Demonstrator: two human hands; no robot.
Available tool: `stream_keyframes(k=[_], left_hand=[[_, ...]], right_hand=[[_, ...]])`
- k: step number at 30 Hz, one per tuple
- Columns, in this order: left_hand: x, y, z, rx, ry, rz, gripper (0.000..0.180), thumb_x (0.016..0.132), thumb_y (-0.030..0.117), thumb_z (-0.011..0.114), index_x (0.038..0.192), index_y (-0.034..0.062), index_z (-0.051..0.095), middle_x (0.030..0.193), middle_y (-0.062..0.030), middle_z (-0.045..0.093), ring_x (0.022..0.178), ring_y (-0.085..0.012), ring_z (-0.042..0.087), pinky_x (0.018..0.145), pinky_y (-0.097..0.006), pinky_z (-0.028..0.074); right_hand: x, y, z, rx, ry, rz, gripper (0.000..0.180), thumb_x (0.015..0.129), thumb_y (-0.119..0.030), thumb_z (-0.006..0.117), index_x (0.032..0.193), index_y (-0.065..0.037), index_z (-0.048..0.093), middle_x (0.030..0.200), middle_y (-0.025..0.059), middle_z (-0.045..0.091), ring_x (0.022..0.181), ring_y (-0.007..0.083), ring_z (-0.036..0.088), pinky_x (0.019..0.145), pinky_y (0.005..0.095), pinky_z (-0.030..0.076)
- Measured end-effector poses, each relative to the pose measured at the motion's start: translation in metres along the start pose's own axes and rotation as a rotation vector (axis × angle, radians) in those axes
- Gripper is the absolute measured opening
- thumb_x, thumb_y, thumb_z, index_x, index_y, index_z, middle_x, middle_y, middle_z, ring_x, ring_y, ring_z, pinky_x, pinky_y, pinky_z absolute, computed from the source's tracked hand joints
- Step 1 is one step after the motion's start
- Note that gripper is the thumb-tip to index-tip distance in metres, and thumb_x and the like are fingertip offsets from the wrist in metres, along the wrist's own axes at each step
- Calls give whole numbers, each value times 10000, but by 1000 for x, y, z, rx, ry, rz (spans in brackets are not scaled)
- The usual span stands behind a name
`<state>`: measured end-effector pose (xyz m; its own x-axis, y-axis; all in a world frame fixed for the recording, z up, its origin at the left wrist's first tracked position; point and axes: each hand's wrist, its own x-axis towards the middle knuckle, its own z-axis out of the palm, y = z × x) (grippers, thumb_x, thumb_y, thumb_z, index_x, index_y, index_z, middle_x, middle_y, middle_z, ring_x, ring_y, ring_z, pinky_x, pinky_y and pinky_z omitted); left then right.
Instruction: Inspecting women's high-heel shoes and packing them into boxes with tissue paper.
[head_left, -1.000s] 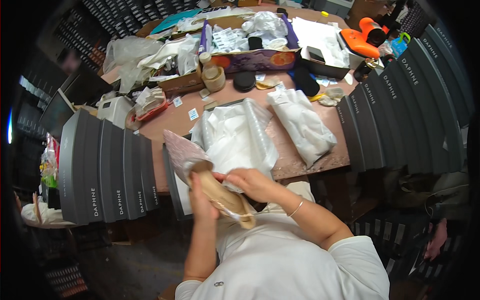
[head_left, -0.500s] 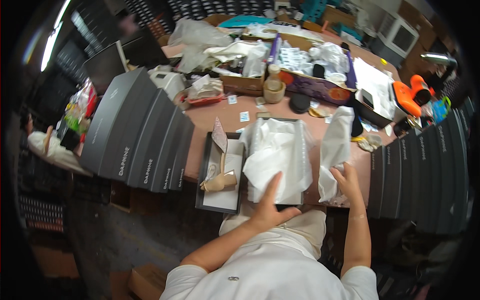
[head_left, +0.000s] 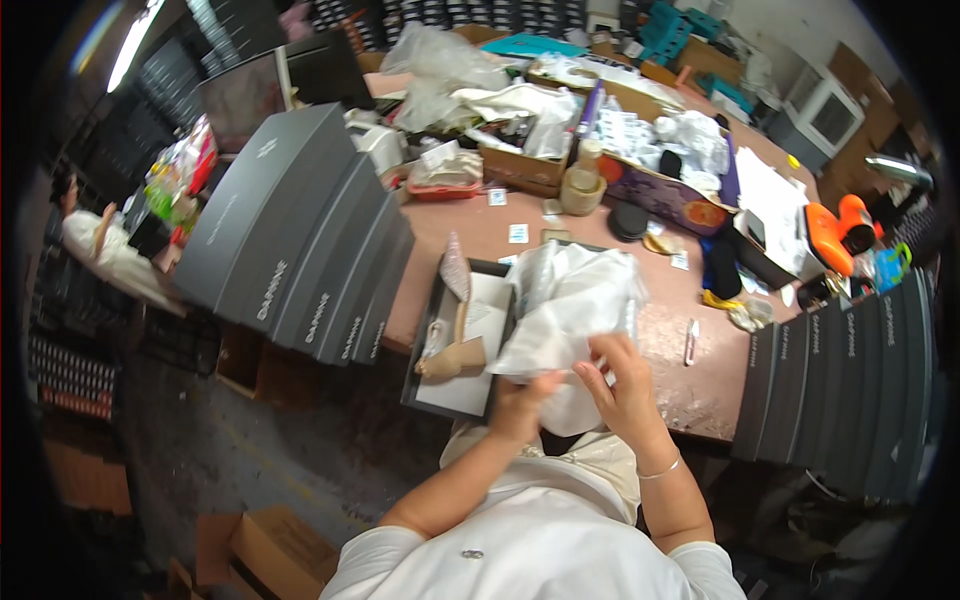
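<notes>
Both hands are closed on a big sheet of white wrapping paper. The left hand grips the near edge of the paper with its fingers curled into it. The right hand is just beside it, and its fingers pinch the same crumpled edge. A thin bangle sits on the right wrist.

The paper is puffed up and wrinkled. It lies over the right half of an open dark shoe box at the near edge of the brown table. In the left half of the box, on more white paper, lies a tan high-heeled shoe. Its pointed toe faces away from the person and its heel is at the near end. The shoe is near the left hand but not touching it.

To the left of the box, a row of closed grey shoe boxes leans together. More grey boxes stand at the right end of the table. A small white thing, maybe a pen, lies on the table to the right of the hands. Farther back are a round tan jar, cardboard trays with plastic bags, and an orange tool. Another person in white sits far off at the left.
</notes>
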<state>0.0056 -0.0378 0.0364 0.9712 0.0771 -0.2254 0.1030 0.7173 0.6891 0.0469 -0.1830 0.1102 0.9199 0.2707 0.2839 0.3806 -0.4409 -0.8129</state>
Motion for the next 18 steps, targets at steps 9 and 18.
stream_keyframes(k=[9,18], left_hand=[[8,-6,-36,-153,82,-37,642,902,524,489,1365,85,424,1257,-101,562,1142,-255,558,999,-399,445],[26,49,-67,115,-151,-86,632,917,553,445,1350,93,440,1324,-113,512,1184,-271,531,999,-442,441]], right_hand=[[-5,32,78,-156,9,-368,204,813,-177,694,947,-75,579,1116,118,615,1170,328,534,1081,614,212],[27,2,-63,-468,-547,-194,679,744,-294,771,1327,-105,478,1141,166,604,999,343,614,813,423,498]])
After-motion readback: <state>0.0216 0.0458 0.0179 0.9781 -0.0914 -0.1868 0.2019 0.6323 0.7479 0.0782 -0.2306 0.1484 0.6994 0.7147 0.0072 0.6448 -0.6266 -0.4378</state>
